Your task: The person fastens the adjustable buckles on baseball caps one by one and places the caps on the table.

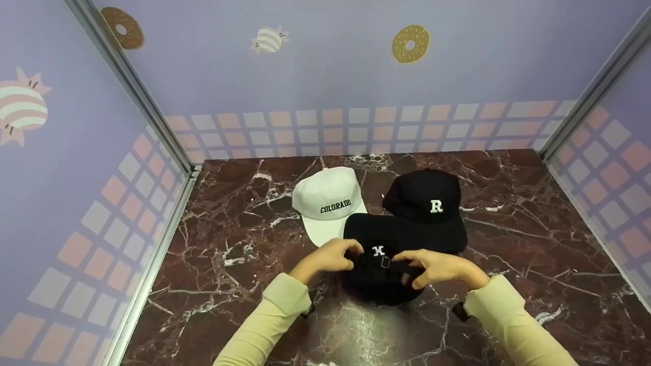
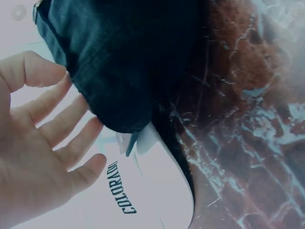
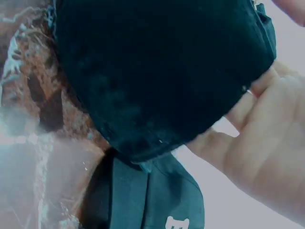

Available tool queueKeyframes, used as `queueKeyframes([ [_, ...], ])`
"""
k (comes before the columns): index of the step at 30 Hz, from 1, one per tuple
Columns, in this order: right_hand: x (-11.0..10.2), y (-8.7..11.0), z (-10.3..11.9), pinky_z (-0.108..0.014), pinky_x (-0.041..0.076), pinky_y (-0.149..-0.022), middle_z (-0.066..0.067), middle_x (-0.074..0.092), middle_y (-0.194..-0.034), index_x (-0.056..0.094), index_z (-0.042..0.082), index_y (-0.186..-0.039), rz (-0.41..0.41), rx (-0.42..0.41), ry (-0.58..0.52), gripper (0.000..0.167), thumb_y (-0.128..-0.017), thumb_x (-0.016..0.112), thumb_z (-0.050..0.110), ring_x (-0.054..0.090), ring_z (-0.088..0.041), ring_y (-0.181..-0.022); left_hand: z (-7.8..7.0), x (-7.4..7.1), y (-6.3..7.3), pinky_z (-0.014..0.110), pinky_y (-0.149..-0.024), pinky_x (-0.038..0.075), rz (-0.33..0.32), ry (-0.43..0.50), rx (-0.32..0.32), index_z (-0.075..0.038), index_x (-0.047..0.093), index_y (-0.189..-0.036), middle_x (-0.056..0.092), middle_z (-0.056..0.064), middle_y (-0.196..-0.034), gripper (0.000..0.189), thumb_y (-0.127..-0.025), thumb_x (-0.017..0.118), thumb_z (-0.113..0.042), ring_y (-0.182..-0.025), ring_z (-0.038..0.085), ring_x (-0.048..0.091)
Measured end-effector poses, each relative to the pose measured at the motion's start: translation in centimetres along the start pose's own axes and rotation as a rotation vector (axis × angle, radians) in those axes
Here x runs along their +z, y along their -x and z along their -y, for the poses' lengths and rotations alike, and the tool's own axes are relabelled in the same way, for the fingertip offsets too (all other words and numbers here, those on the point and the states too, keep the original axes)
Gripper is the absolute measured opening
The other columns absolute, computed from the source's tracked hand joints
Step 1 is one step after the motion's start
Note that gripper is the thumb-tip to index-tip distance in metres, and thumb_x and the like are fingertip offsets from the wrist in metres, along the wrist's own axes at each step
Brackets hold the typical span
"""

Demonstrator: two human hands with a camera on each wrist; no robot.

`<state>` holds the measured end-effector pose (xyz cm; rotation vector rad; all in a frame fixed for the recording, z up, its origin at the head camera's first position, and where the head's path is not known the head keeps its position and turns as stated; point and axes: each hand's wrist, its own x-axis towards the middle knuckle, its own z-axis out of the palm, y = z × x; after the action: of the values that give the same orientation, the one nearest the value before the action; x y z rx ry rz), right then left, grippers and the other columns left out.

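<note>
A black cap [image 1: 384, 292] with a white letter and a small buckle lies between my hands, letter upside down to me. My left hand [image 1: 330, 255] pinches its left edge; thumb and index fingertips meet there in the left wrist view. On the other side, my right hand [image 1: 445, 267] holds the edge with curved fingers, their tips hidden behind the fabric in the right wrist view. Farther back on the left sits a white cap [image 1: 328, 188] lettered COLORADO. To its right is another black cap [image 1: 422, 193] with a white R.
Dark red marbled tabletop [image 1: 229, 290] lies under the caps. Patterned lilac panels [image 1: 325, 76] rise at the back and both sides, joined by metal corner posts [image 1: 135, 86].
</note>
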<state>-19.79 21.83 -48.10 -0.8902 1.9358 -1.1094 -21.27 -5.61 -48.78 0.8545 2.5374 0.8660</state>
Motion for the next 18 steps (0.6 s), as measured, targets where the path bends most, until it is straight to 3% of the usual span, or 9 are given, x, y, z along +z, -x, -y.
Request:
queueKeyframes([
  [6, 0.4, -0.4, 0.0, -0.018, 0.047, -0.065, -0.026, 0.064, -0.085, 0.028, -0.007, -0.131, 0.051, -0.002, -0.027, 0.065, -0.069, 0.049, -0.011, 0.062, -0.009, -0.08, 0.2, 0.5, -0.1, 0.03, -0.081, 0.045, 0.026, -0.062, 0.006, -0.007, 0.063, -0.097, 0.065, 0.007, -0.097, 0.034, -0.065, 0.055, 0.001, -0.092, 0.021, 0.059],
  [12, 0.1, -0.3, -0.2, -0.02, 0.047, -0.062, -0.027, 0.063, -0.084, 0.031, -0.005, -0.131, 0.044, 0.031, -0.025, 0.064, -0.07, 0.049, -0.01, 0.063, -0.019, -0.079, 1.1, 1.0, 0.0, 0.031, -0.077, 0.046, 0.003, -0.152, 0.036, -0.006, 0.065, -0.091, 0.066, 0.006, -0.09, 0.032, -0.063, 0.053, 0.0, -0.084, 0.022, 0.059],
  [16, -0.6, 0.4, -0.4, -0.023, 0.048, -0.062, -0.029, 0.052, -0.113, 0.035, -0.001, -0.129, 0.021, 0.023, -0.004, 0.065, -0.067, 0.055, -0.007, 0.052, -0.036, -0.104, 2.1, 1.0, 0.2, 0.031, -0.077, 0.045, -0.055, -0.191, 0.078, -0.008, 0.065, -0.091, 0.065, 0.005, -0.09, 0.035, -0.06, 0.052, 0.002, -0.085, 0.022, 0.058],
  [18, -0.9, 0.9, -0.6, -0.032, 0.048, -0.075, -0.027, 0.043, -0.125, 0.037, -0.001, -0.128, -0.002, 0.003, 0.06, 0.068, -0.064, 0.058, -0.005, 0.04, -0.041, -0.115, 2.6, 1.0, 0.4, 0.032, -0.08, 0.043, -0.102, -0.213, 0.095, -0.01, 0.065, -0.093, 0.064, 0.004, -0.093, 0.039, -0.059, 0.052, 0.003, -0.088, 0.022, 0.057],
])
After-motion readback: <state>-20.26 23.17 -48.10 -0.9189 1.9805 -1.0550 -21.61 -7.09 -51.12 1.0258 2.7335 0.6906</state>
